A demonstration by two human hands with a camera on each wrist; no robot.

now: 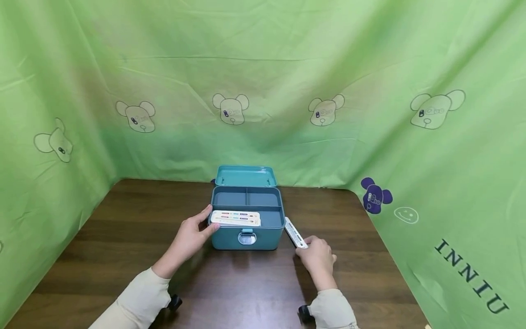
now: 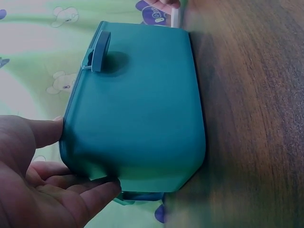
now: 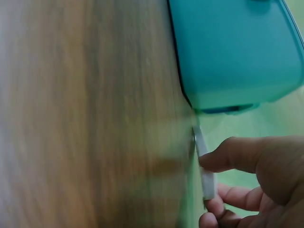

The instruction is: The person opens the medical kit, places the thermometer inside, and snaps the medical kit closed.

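Note:
A teal storage box [image 1: 248, 238] with a front latch stands on the table, its lid [image 1: 246, 176] tipped back. My left hand [image 1: 191, 240] grips its front left corner, the thumb at the rim and the fingers along the left side wall. Inside the front compartment, near my left thumb, lies a flat white printed pack [image 1: 235, 218]; another pale edge shows under it. My right hand [image 1: 317, 258] pinches one end of a slim white printed pack [image 1: 295, 233] just right of the box. In the right wrist view, the thumb presses this pack [image 3: 207, 178] against the fingers.
Two rear compartments [image 1: 230, 196] of the box sit behind the front one. The brown wooden table [image 1: 135, 214] carries the box. A green curtain [image 1: 271, 137] with bear prints hangs behind it and on both sides.

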